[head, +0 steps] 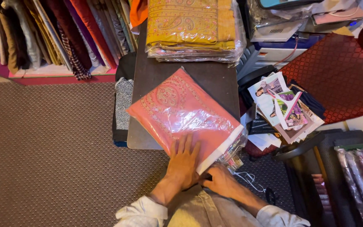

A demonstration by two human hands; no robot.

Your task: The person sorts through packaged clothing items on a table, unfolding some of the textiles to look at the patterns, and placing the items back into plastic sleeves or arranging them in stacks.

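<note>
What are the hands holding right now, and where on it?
The left hand presses flat on the pink packaged fabric near its open end; the right hand grips the plastic bag's mouth.

Your left hand point(182, 162) lies flat, fingers spread toward 12 o'clock; your right hand point(220, 180) is curled, knuckles toward 10 o'clock.

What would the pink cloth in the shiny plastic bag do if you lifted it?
The pink packaged cloth would probably bend and sag, being folded fabric. Its glossy clear wrap looks slippery, so it may slide under the left hand. It already overhangs the dark table, so a push could tip it off.
</note>
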